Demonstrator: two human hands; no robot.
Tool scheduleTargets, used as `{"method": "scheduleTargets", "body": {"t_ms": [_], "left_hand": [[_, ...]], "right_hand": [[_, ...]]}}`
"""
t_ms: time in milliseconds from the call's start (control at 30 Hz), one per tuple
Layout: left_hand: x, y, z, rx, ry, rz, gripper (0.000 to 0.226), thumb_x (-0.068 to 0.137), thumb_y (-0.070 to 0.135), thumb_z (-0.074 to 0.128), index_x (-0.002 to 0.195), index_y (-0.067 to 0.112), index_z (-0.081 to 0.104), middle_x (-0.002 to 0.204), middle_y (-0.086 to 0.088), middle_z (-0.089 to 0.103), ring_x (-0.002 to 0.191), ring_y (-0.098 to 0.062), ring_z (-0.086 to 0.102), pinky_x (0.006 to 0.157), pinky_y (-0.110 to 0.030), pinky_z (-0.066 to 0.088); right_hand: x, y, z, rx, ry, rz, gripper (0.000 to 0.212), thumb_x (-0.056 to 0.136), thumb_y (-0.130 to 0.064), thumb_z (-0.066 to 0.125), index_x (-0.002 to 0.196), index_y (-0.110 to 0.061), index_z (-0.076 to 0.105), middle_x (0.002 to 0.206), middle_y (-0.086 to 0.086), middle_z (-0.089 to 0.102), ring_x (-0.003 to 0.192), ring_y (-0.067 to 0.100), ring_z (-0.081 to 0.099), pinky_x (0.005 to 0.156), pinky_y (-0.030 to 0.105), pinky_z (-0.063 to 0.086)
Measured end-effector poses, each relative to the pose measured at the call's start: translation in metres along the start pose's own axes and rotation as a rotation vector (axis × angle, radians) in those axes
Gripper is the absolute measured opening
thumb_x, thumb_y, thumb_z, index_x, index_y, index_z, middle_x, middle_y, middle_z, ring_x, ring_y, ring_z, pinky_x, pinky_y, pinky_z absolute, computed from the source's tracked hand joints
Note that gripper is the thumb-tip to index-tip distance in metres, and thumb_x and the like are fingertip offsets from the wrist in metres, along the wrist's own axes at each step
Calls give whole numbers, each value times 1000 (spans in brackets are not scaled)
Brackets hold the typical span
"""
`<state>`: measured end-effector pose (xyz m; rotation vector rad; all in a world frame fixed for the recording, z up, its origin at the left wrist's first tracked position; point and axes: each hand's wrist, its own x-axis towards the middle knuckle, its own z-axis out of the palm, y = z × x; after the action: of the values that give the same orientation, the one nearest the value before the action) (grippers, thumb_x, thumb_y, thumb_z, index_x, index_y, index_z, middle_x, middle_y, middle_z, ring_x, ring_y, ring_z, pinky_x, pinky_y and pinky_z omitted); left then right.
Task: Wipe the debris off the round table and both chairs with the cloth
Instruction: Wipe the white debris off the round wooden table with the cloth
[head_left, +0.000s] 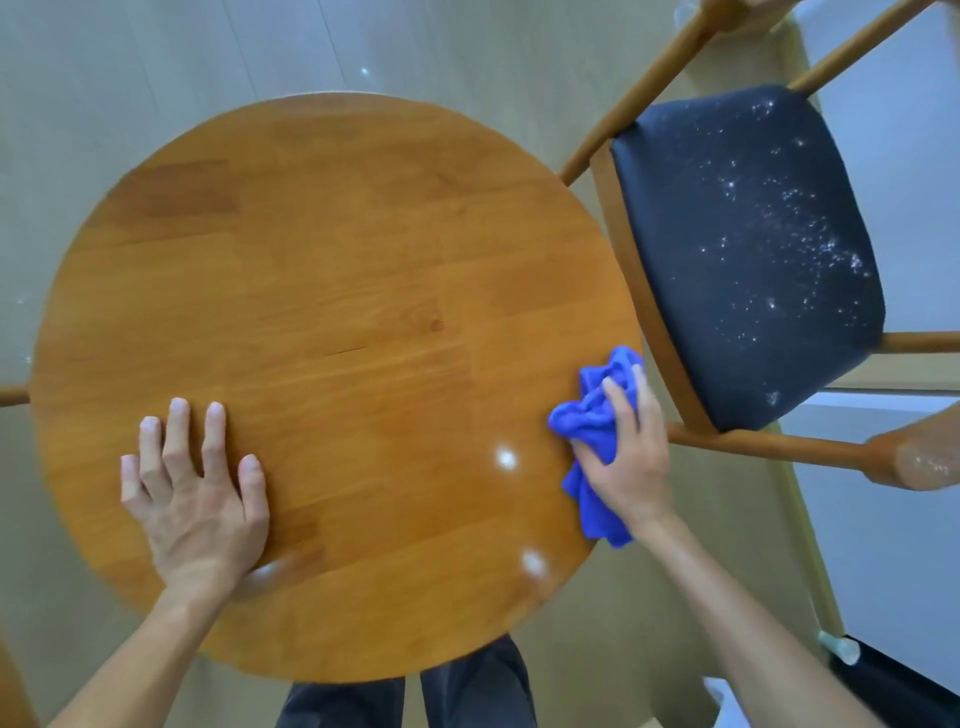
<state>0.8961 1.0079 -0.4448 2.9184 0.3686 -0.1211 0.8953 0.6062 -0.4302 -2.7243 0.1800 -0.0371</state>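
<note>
The round table (332, 332) at frame centre looks clean; the chair seat (748, 249) upper right remains speckled. Right hand (631, 462) grips the cloth (592, 421) at the table's right edge; left hand (195, 493) rests flat, fingers spread.

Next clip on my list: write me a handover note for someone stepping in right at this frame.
Left hand: flat on the table, fingers spread, holding nothing.
Right hand: grips the bunched blue cloth at the table's right edge, next to the chair.
Done: the tabletop shows no debris, only glare spots.
Left: the chair's dark seat is covered in white specks, thickest toward its right side. The second chair is barely in view, a wooden piece at the left edge that may be it, so its state cannot be told.
</note>
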Motion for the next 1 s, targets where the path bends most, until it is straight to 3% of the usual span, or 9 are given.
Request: {"method": "scheduleTargets", "body": {"t_ms": [67,133,267,367,433,600,767,867,1000], "left_hand": [[2,1,0,5,13,-5,62,93,41,27,148,15,33,159,-8,18,147,-31,13,117,-48,4],[0,1,1,16,22,-10,62,93,41,27,148,14,35,158,-9,19,147,-31,14,117,-47,4],[2,0,1,35,10,-7,62,92,42,27,148,15,35,158,-8,21,147,-31,15,118,-46,5],[2,-1,1,34,19,-9,62,91,42,28,146,13,37,158,-9,23,146,-32,18,117,-48,7],[2,-1,0,33,25,-9,63,91,41,29,145,12,39,157,-10,25,145,-34,20,117,-48,7],[3,0,-1,46,34,2,62,90,39,31,143,9,42,155,-14,29,143,-37,24,116,-52,12],[1,-2,-3,65,7,15,61,90,39,32,144,11,41,155,-14,28,143,-37,24,115,-54,14],[3,-3,-1,64,-1,18,61,91,40,32,145,13,39,156,-12,27,144,-35,22,116,-53,13],[2,-5,2,60,24,25,60,90,39,34,144,12,40,155,-13,30,143,-35,25,115,-54,17]], "right_hand": [[53,5,-1,56,104,331,63,85,-35,67,140,-16,43,154,11,30,138,28,34,107,48,37],[91,-16,9,26,198,419,61,86,-38,63,139,-14,46,151,15,34,135,32,39,103,49,41],[88,-121,59,-42,207,82,70,80,-41,61,141,-10,47,151,20,35,137,36,37,108,46,37],[19,-179,73,11,-107,-417,80,79,-44,64,148,-14,35,155,19,27,143,35,27,110,50,33],[-6,-144,63,-32,-186,-608,83,79,-47,66,146,-15,31,155,20,26,144,35,25,107,53,35],[55,-45,22,-64,56,31,76,83,-49,58,142,-7,36,149,21,36,137,35,38,106,51,38],[185,-106,57,-13,239,408,80,83,-47,57,143,2,37,145,28,38,131,45,41,106,51,37],[192,-188,94,-52,162,191,87,74,-47,61,143,0,39,145,29,38,130,47,41,104,52,39],[107,-253,116,-62,-83,-416,79,79,-41,59,147,-8,35,151,25,33,136,45,34,105,54,36]]}}
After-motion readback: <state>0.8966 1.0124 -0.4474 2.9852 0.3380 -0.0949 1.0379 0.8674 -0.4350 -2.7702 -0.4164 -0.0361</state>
